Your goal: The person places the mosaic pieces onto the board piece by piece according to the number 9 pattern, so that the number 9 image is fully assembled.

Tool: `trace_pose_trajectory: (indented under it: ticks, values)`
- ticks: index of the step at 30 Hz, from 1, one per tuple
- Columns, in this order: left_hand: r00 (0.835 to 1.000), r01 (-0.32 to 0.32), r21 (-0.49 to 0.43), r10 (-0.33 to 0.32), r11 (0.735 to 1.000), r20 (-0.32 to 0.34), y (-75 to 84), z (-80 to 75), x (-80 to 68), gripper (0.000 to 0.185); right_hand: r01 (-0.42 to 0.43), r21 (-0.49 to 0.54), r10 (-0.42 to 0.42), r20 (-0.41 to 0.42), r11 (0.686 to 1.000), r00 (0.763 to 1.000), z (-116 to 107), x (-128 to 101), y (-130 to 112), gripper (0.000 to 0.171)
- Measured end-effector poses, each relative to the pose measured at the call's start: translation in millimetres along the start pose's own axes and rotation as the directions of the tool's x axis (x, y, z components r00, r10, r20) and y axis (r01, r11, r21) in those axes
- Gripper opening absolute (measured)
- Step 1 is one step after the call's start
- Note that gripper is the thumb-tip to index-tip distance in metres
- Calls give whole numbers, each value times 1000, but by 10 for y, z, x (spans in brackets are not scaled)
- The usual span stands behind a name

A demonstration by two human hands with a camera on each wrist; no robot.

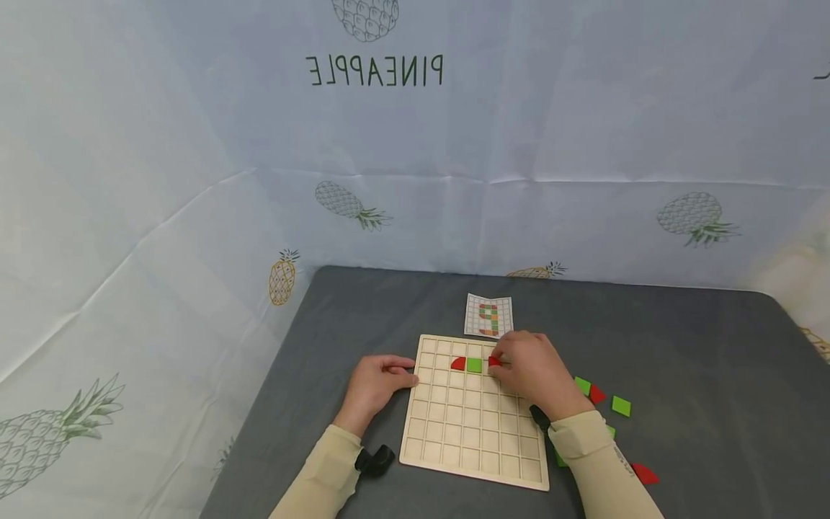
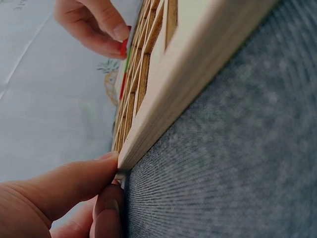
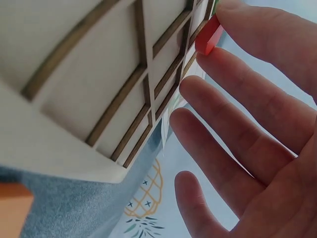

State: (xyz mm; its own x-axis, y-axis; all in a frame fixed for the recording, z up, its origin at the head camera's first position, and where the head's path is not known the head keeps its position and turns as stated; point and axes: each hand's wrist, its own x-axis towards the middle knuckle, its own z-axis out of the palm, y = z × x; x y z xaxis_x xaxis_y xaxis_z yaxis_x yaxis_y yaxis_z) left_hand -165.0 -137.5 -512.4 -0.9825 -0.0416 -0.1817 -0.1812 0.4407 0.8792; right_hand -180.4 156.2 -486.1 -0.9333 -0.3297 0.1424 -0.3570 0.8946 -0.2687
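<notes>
"Pinched by the right hand (image 1: 533, 369), a red tile (image 3: 208, 37) is held at the gridded wooden board (image 1: 462, 438), near a green square tile (image 1: 474, 365)."

"And the left hand (image 1: 372, 382)?"

"Its unclenched fingers are set against the board's left edge. Beyond, a pattern card (image 1: 488, 316) is seen; loose tiles (image 1: 621, 406) are partly hidden by the right sleeve (image 1: 599, 461)."

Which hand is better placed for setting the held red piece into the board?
Probably the right hand: it pinches the red piece at the board, just right of the green square. The left hand only touches the board's left edge, away from that spot.
</notes>
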Motion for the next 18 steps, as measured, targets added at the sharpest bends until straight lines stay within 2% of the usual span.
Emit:
trace_pose_trajectory:
  ticks: [11, 18]
  values:
    - [1000, -22, -6, 22, 1000, 3, 0, -2, 19, 31, 27, -6, -27, -8, 1000, 1000, 23, 18, -31, 13]
    - [1000, -14, 10, 14, 1000, -3, -2, 5, 27, 31, 23, -5, -23, 5, 1000, 1000, 27, 21, -64, 13]
